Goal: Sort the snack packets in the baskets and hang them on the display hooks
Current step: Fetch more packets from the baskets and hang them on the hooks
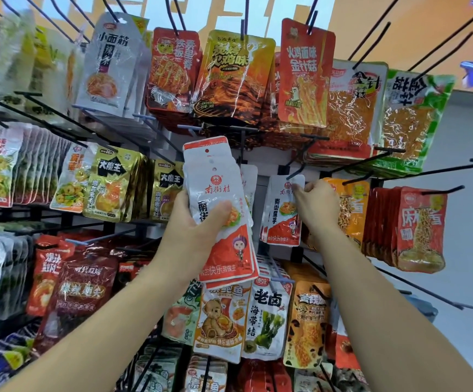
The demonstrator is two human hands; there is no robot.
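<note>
My left hand [198, 219] grips a fanned stack of white-and-red snack packets [224, 199], held upright in front of the display rack. My right hand [314, 202] pinches the top edge of one more white-and-red packet [285, 213] right at the tip of a black display hook [297, 171]. Whether the hook passes through the packet's hole I cannot tell. More packets of the same kind hang behind it. No basket is in view.
The rack is crowded with hanging packets: orange-red ones [306, 72] above, gold ones [110, 185] at the left, orange noodle packets [419, 227] at the right, seaweed and egg packets [269, 315] below. Bare black hooks [439, 171] jut out at the right.
</note>
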